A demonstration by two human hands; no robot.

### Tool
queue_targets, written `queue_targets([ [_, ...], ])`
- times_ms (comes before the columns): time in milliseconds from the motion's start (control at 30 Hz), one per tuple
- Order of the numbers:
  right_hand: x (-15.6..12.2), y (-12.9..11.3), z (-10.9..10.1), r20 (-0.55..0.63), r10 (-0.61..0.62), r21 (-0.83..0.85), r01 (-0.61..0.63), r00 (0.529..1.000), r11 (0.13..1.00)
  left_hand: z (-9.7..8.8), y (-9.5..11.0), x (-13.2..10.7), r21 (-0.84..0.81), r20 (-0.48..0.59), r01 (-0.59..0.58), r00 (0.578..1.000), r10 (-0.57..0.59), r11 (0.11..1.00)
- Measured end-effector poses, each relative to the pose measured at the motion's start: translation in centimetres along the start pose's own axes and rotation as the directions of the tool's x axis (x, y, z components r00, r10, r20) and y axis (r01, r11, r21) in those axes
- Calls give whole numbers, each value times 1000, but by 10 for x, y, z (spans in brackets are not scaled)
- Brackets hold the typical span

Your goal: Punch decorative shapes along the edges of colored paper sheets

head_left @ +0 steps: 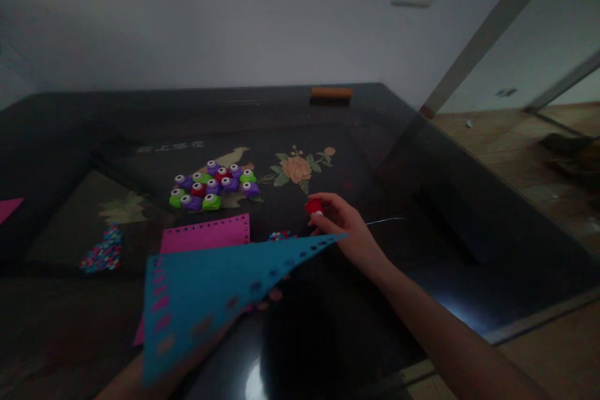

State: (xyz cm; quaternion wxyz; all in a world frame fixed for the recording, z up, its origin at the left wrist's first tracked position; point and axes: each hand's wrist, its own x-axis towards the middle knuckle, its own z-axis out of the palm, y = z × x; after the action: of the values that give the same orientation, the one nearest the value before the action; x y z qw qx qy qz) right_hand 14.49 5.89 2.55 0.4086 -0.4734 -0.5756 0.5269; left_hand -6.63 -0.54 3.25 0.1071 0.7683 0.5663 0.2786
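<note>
My right hand [345, 229] is closed, pinching a small red piece [314, 207] between thumb and fingertips above the table. A blue sheet [210, 284], like felt, with a row of holes along its edges, is held up tilted in front of me. My left hand [275, 294] is mostly hidden under that sheet and supports it; only fingertips and part of the forearm show. The sheet's far corner reaches close to my right wrist. Behind it lies a pink sheet [206, 236] with similar edge holes. A thin pale thread [385, 220] extends right of my right hand.
Several purple, green and red pieces with white eyes [213, 186] lie grouped on the dark, flower-patterned table [365, 156]. Multicoloured bead piles [104, 250] sit at left and behind the blue sheet. An orange-brown roll [332, 94] rests near the wall. Another pink sheet [8, 208] lies far left.
</note>
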Motion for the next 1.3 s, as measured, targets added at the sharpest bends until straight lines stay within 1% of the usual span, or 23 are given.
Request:
queue_targets([
  [33, 2, 1, -2, -4, 12, 29, -12, 1000, 999, -1, 4, -2, -162, 71, 90, 994, -79, 983],
  [67, 4, 2, -3, -6, 9, 62, -9, 1000, 998, -1, 8, -4, -386, 186, 249, 964, -189, 888],
  [100, 5, 3, -5, -8, 0, 92, 1, 1000, 996, -2, 10, -6, -583, 334, 431, 900, -280, 689],
  [133, 6, 3, -6, -14, -11, 116, 13, 1000, 993, -2, 12, -6, -687, 469, 571, 821, -327, 449],
  [167, 7, 3, -7, -24, -22, 127, 25, 999, 992, -2, 13, -6, -718, 567, 652, 750, -340, 244],
  [200, 8, 4, -8, -41, -32, 121, 37, 999, 992, -3, 13, -5, -719, 611, 683, 710, -349, 131],
  [233, 9, 4, -9, -69, -40, 101, 47, 997, 994, -3, 13, -4, -719, 625, 690, 695, -355, 86],
  [267, 10, 4, -10, -99, -42, 80, 50, 994, 996, -2, 14, -2, -724, 619, 685, 697, -361, 82],
  [300, 11, 4, -11, -128, -38, 68, 47, 991, 997, -2, 14, -1, -733, 601, 673, 709, -369, 100],
  [433, 12, 1, -18, -212, -14, 100, 36, 977, 994, -1, 14, 2, -771, 507, 606, 771, -385, 195],
  [467, 12, -2, -21, -230, -31, 96, 55, 973, 994, -1, 13, 2, -779, 486, 590, 783, -388, 214],
  [533, 14, -8, -28, -266, -103, 56, 122, 958, 991, 0, 12, 1, -791, 445, 562, 800, -403, 241],
  [600, 20, -13, -38, -303, -200, -31, 200, 932, 979, 1, 10, 1, -802, 407, 538, 811, -421, 260],
  [667, 31, -15, -50, -337, -297, -193, 244, 894, 951, 2, 7, 0, -810, 381, 519, 820, -428, 273],
  [700, 40, -14, -58, -346, -341, -310, 237, 874, 921, 2, 6, 1, -813, 370, 511, 823, -431, 278],
  [733, 49, -11, -65, -362, -381, -439, 205, 851, 875, 3, 5, 1, -816, 358, 503, 827, -434, 285],
  [767, 59, -6, -73, -383, -395, -485, 183, 835, 855, 4, 4, 1, -818, 346, 495, 830, -438, 293],
  [833, 77, 8, -88, -401, -400, -537, 142, 824, 831, 5, 2, 3, -819, 321, 480, 836, -445, 313],
  [933, 95, 30, -105, -402, -402, -608, 89, 823, 789, 5, 1, 6, -808, 310, 481, 839, -448, 340],
  [1033, 100, 46, -112, -362, -416, -679, 69, 834, 730, 3, 2, 8, -795, 301, 485, 837, -457, 364],
  [1200, 97, 52, -112, -308, -411, -767, 32, 858, 641, -1, 4, 8, -759, 273, 490, 837, -474, 429],
  [1300, 97, 53, -110, -299, -402, -795, 8, 865, 607, 0, 2, 7, -757, 264, 482, 843, -468, 441],
])
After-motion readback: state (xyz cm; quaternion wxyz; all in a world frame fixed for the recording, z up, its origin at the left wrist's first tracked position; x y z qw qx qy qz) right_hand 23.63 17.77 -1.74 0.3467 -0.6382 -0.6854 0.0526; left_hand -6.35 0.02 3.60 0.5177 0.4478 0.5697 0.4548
